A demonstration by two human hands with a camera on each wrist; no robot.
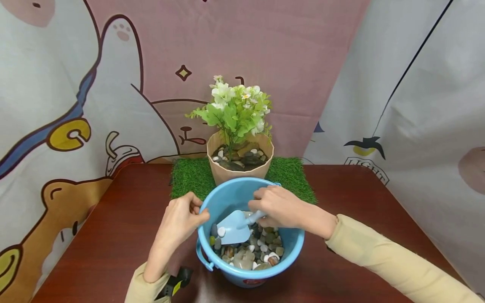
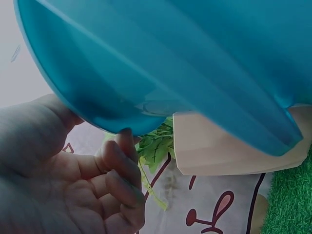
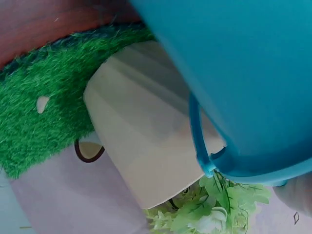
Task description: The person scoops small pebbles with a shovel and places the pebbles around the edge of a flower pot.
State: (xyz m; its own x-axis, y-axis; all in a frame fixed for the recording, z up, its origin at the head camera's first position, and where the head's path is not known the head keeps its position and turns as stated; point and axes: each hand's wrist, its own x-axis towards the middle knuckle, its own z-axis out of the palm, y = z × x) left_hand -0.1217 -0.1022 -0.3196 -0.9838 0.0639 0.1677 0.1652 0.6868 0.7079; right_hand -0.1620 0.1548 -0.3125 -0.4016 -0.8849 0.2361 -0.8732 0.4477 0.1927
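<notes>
A light blue bucket (image 1: pixel 227 195) stands on the table, with mixed pebbles (image 1: pixel 265 248) over its bottom. At its left side my left hand (image 1: pixel 176 223) pinches the rim between thumb and fingers; the left wrist view shows this hand (image 2: pixel 63 180) at the bucket's edge (image 2: pixel 146 58). My right hand (image 1: pixel 282 206) reaches over the far right rim and grips the handle of a pale blue toy shovel (image 1: pixel 233 229). The shovel's blade points left over the pebbles, a white pebble (image 1: pixel 221 232) at its left edge. In the right wrist view, the bucket (image 3: pixel 243 87) hides most of that hand.
Behind the bucket, a beige pot (image 1: pixel 227 170) with stones and a white-flowered plant (image 1: pixel 235 111) stands on a green grass mat (image 1: pixel 291 176). A pale pebble (image 3: pixel 43 104) lies on the mat. The bucket's handle (image 1: pixel 202 254) hangs at left. Printed cloth (image 1: pixel 303 63) backs the brown table (image 1: pixel 113 219).
</notes>
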